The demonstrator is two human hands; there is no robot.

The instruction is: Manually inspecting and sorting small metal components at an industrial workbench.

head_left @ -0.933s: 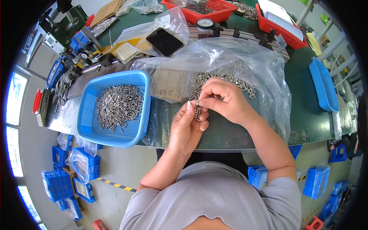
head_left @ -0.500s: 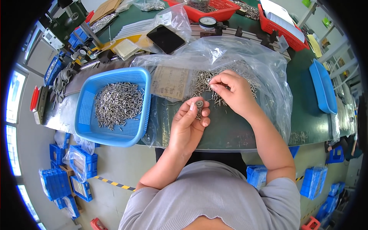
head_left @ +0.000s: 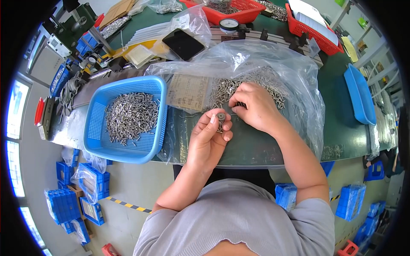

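My left hand (head_left: 207, 138) is closed around a small round metal piece with a hole in its middle (head_left: 221, 116), held upright between thumb and fingers. Small metal pins stick out below that piece, against the fingers. Just right of it, my right hand (head_left: 258, 109) is bent in a pinch at the near edge of a heap of small metal pins (head_left: 223, 92). Whatever lies between its fingertips is hidden. The heap rests on and partly under a clear plastic bag (head_left: 305, 94). To the left, a blue basket (head_left: 92, 128) holds many similar pins.
A brown written card (head_left: 186, 91) lies between basket and heap. Behind are a black phone (head_left: 183, 44), a dial gauge (head_left: 229, 25) on a rail, and red baskets (head_left: 314, 36). A blue tray (head_left: 358, 96) stands at the right edge of the green table (head_left: 265, 153).
My right hand has come slightly down and left, its fingers curling lower at the heap's near edge. My left hand keeps its hold on the round metal piece, almost unmoved.
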